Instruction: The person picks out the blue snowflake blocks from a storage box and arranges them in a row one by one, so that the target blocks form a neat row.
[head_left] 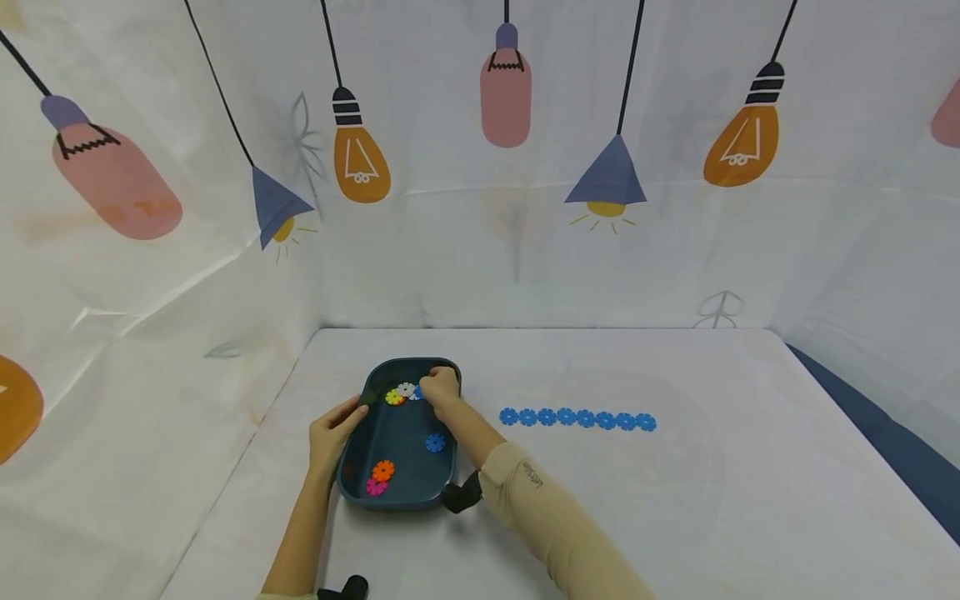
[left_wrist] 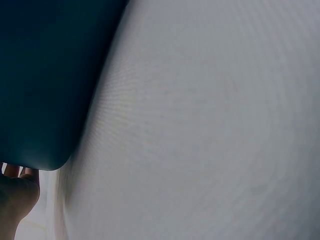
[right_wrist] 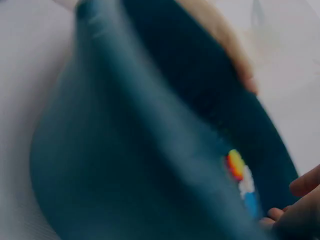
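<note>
A dark teal tray stands on the table's left part. My left hand grips its left side, thumb at the rim and fingers outside; in the left wrist view its fingers show by the tray's corner. My right hand reaches in at the far right corner, fingers curled and pointing down. Right at its fingertips is a blue flower-shaped piece; I cannot tell whether it is pinched. White and yellow pieces lie beside it. Nearer are a blue, an orange and a pink piece.
To the right of the tray, several blue flower-shaped pieces form a straight row on the white table. Behind and at the sides hangs a white sheet printed with lamps. Black wrist gear sits by the tray's near right corner.
</note>
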